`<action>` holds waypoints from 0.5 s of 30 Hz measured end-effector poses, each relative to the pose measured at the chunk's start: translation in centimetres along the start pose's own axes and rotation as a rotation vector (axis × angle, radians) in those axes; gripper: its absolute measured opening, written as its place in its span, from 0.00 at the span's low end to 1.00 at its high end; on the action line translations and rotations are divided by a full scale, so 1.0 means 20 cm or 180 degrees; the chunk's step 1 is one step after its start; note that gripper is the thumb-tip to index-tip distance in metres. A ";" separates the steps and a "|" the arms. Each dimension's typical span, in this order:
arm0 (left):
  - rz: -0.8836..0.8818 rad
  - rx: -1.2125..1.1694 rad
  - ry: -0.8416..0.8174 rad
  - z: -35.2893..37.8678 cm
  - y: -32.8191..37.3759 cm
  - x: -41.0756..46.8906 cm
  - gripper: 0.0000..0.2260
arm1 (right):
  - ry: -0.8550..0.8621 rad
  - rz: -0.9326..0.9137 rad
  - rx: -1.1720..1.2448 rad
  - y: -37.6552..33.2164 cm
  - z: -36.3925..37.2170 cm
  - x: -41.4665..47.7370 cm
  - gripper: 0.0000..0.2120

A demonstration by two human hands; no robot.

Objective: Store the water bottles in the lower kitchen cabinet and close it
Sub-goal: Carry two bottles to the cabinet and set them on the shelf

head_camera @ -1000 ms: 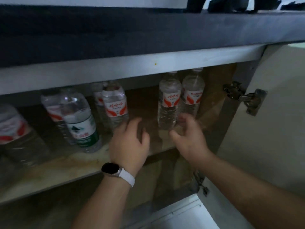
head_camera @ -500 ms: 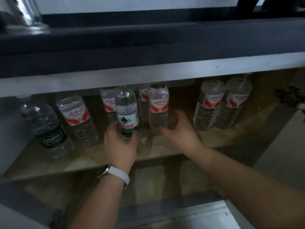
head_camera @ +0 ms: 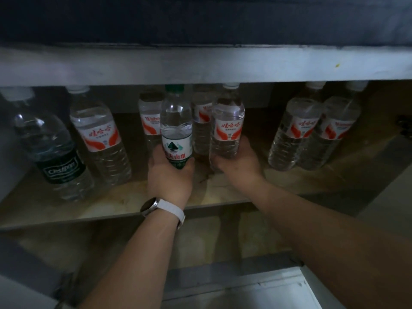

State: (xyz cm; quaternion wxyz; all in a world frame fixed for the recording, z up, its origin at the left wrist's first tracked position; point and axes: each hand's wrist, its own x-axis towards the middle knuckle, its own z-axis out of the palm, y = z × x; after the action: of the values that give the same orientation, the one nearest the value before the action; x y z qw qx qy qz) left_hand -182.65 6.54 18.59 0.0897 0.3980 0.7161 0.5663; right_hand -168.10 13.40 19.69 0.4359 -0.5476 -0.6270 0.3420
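Several clear water bottles stand on the wooden shelf (head_camera: 124, 197) inside the open lower cabinet. My left hand (head_camera: 170, 177), with a white watch at the wrist, grips the base of a green-capped bottle with a green label (head_camera: 176, 132). My right hand (head_camera: 239, 162) grips the lower part of a red-and-white labelled bottle (head_camera: 227, 128) just to its right. Both bottles are upright at the middle of the shelf. Two more red-labelled bottles (head_camera: 150, 117) stand behind them.
At the left stand a dark-labelled bottle (head_camera: 56, 157) and a red-labelled bottle (head_camera: 98, 134). Two red-labelled bottles (head_camera: 312, 128) stand close together at the right. The cabinet's pale top rail (head_camera: 200, 63) runs above the bottle caps. A hinge (head_camera: 404, 128) shows at the far right.
My view has shifted right to left along the shelf. Both hands moved left from the right pair of bottles; the left now grips the green-labelled bottle, the right the red-labelled one.
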 end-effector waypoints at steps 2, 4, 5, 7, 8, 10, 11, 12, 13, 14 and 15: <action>0.0034 0.0038 0.0035 0.00 -0.01 0.00 0.29 | 0.0006 0.0008 -0.0050 0.02 -0.04 0.01 0.27; 0.0007 0.0052 0.0048 0.00 -0.01 0.00 0.29 | -0.0004 0.0014 -0.0112 0.04 -0.08 0.02 0.28; 0.0008 0.0054 0.0042 -0.01 -0.01 0.00 0.29 | -0.0009 0.0023 -0.0102 0.05 -0.11 0.02 0.29; 0.0033 0.0061 0.0037 -0.01 -0.01 0.00 0.29 | -0.0021 0.0020 -0.0050 0.08 -0.15 0.04 0.30; 0.0042 0.0061 0.0040 -0.02 -0.01 0.00 0.28 | -0.0013 0.0006 -0.0049 0.09 -0.17 0.05 0.30; 0.0043 0.0072 0.0047 -0.03 -0.01 0.00 0.27 | 0.0046 -0.0025 -0.0113 0.11 -0.20 0.06 0.30; 0.0053 0.0091 0.0054 -0.03 -0.01 0.00 0.27 | 0.0084 -0.0043 -0.0161 0.11 -0.22 0.07 0.29; 0.0071 0.0115 0.0068 -0.03 -0.01 0.00 0.27 | 0.0119 -0.0052 -0.0199 0.11 -0.23 0.08 0.29; 0.0083 0.0134 0.0089 -0.03 0.00 -0.01 0.27 | 0.0149 -0.0054 -0.0225 0.12 -0.24 0.08 0.28; 0.0082 0.0139 0.0111 -0.03 0.00 -0.01 0.27 | 0.0173 -0.0057 -0.0237 0.12 -0.25 0.09 0.27; 0.0078 0.0134 0.0129 -0.03 0.00 -0.01 0.27 | 0.0196 -0.0072 -0.0243 0.13 -0.26 0.10 0.26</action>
State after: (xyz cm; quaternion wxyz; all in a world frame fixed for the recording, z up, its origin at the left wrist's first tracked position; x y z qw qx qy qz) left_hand -182.81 5.96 18.74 0.0598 0.3970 0.7246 0.5601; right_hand -162.39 15.57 19.77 0.4377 -0.5670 -0.6320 0.2959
